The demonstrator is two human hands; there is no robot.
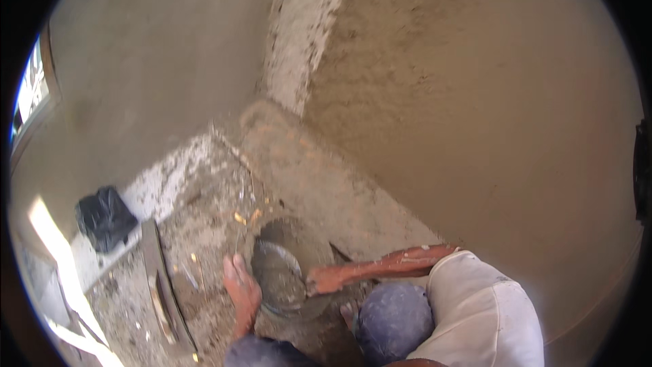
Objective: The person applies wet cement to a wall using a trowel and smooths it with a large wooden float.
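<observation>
A round, mortar-smeared bucket (299, 231) stands on the dirty floor in front of me, with grey wet material (282, 289) inside. A pale, shiny curved edge runs within it. My right hand (324, 280) reaches in at the bucket's right side, fingers curled; what they close on, if anything, is hidden. Along the outer left side, beside the wall of the bucket, is my left hand (243, 287), fingers stretched forward. Behind the right wrist a dark pointed piece (339, 253) lies on the ground. Toes of a bare foot (348, 312) show close to the bucket.
A long flat plastering float (163, 285) with a wooden handle lies to the left. Beyond it sits a black plastic bag (105, 219). Two smooth grey-brown plastered walls (502, 95) rise ahead and right. Yellowish scraps (240, 218) litter the rough floor. A bright window opening (30, 88) is far left.
</observation>
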